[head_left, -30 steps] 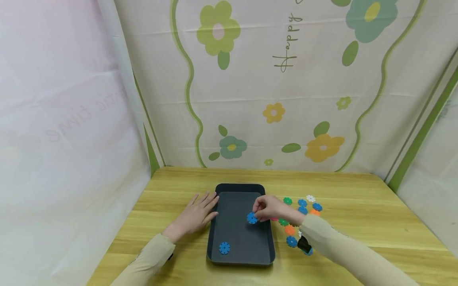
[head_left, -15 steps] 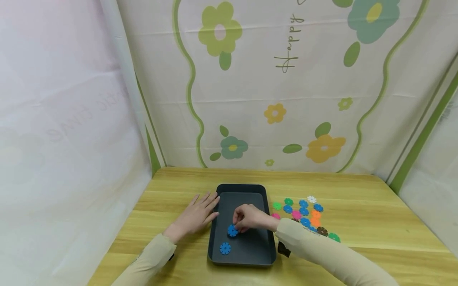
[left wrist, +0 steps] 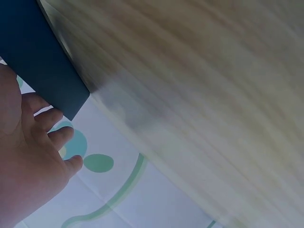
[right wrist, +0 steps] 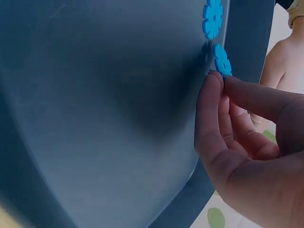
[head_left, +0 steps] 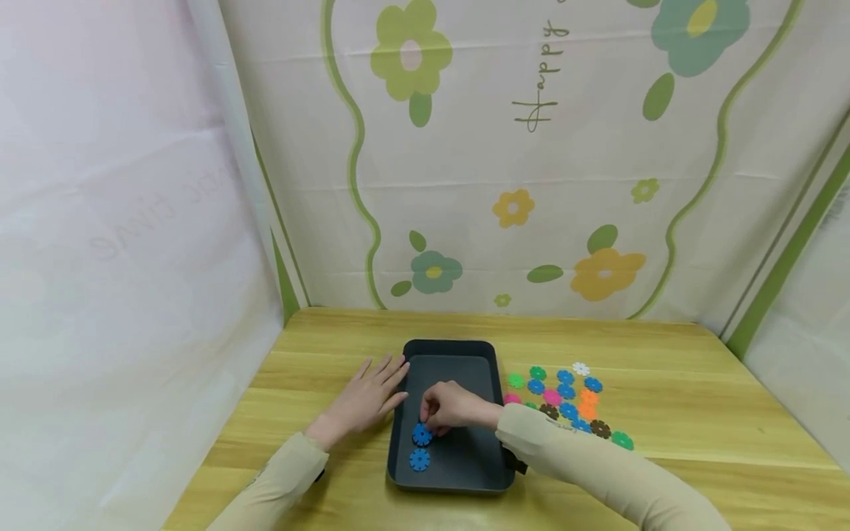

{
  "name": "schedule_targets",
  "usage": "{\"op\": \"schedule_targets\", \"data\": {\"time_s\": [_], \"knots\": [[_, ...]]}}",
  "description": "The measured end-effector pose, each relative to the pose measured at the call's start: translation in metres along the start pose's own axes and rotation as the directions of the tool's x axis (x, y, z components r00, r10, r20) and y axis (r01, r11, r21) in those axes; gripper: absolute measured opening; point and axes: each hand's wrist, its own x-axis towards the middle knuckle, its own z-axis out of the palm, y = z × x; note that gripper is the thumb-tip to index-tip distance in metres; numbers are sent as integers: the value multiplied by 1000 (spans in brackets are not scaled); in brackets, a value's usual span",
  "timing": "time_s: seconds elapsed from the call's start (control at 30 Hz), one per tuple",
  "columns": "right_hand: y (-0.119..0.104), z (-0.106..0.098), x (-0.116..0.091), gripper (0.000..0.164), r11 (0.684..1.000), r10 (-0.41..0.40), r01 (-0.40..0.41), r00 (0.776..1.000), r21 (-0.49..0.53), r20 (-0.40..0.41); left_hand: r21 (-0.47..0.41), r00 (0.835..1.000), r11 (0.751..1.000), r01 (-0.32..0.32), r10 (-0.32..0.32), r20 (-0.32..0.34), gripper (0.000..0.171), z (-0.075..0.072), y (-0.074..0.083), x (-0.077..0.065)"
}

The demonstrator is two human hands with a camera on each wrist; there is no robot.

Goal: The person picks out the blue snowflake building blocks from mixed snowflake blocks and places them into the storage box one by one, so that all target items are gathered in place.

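Note:
A dark grey rectangular tray [head_left: 465, 464] lies on the wooden table. Between thumb and forefinger my right hand [head_left: 453, 408] pinches a blue notched plastic disc [head_left: 421, 434], low over the tray's floor near its left side. Just in front of it a second blue disc [head_left: 420, 460] lies flat in the tray. In the right wrist view the pinched disc [right wrist: 221, 59] is tilted, its edge close to the flat disc [right wrist: 213, 19]. My left hand [head_left: 364, 394] rests with spread, straight fingers at the tray's left rim; the left wrist view shows its fingertips against the outer wall.
To the right of the tray, loose notched discs in several colours lie on the table, among them a pink disc [head_left: 552, 397], a white disc [head_left: 581, 369] and orange discs [head_left: 588, 404]. My right sleeve [head_left: 571, 446] hides part of them. A flower-printed cloth [head_left: 465, 147] hangs behind the table.
My right hand has carried the blue disc leftward and toward me across the tray, down beside the flat blue disc. The left hand has stayed at the rim.

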Motion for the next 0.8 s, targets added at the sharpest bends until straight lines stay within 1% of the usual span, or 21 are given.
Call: {"op": "schedule_targets", "data": {"time_s": [0.13,0.3,0.4,0.5,0.8], "knots": [[-4,0,0,6,1000,-6,6,1000,-8,9,0,1000,1000,6,-6,9,60,-1,0,-1],[-4,-1,1,6,1000,-12,12,1000,-6,22,18,1000,1000,14,-15,19,61,1,-1,-1],[-3,-1,2,6,1000,-11,11,1000,-14,25,27,1000,1000,12,-13,14,60,1,-1,0],[-1,-2,4,6,1000,-7,7,1000,-25,30,19,1000,1000,9,-9,5,60,1,-1,0],[0,0,5,7,999,-12,14,999,-40,45,-3,999,1000,18,-18,28,62,0,-1,0]]}}
